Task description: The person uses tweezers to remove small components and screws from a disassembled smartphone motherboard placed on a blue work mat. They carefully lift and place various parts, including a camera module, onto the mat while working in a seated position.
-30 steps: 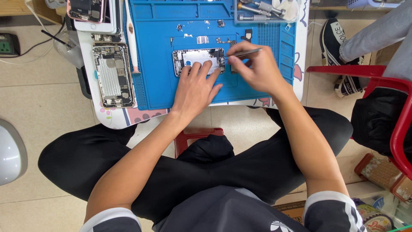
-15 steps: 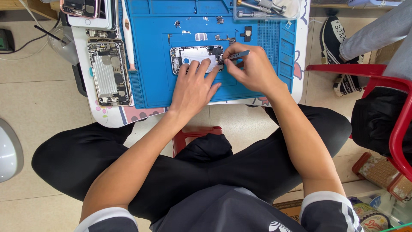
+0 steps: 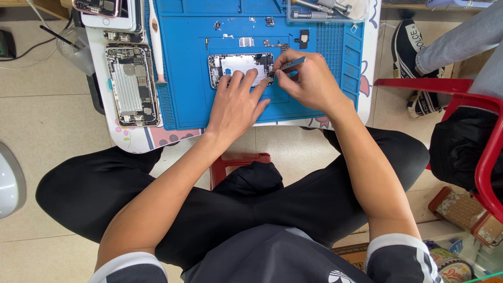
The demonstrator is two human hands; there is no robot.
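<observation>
An opened phone body [image 3: 240,64] lies flat in the middle of a blue repair mat [image 3: 188,78]. My left hand [image 3: 237,102] rests on its near edge, fingers spread over the phone and pinning it down. My right hand [image 3: 310,81] grips a thin grey screwdriver [image 3: 291,63] whose tip meets the phone's right end. Small screws and metal parts [image 3: 268,43] lie scattered on the mat just beyond the phone.
A second opened phone [image 3: 132,85] lies at the mat's left, with another phone [image 3: 107,11] above it. A clear tray of tools [image 3: 325,9] sits at the top right. A red stool [image 3: 471,105] and another person's shoe [image 3: 414,47] are to the right.
My right hand has slid the screwdriver in toward the phone's right end. The view has shifted slightly; my left hand stays on the phone.
</observation>
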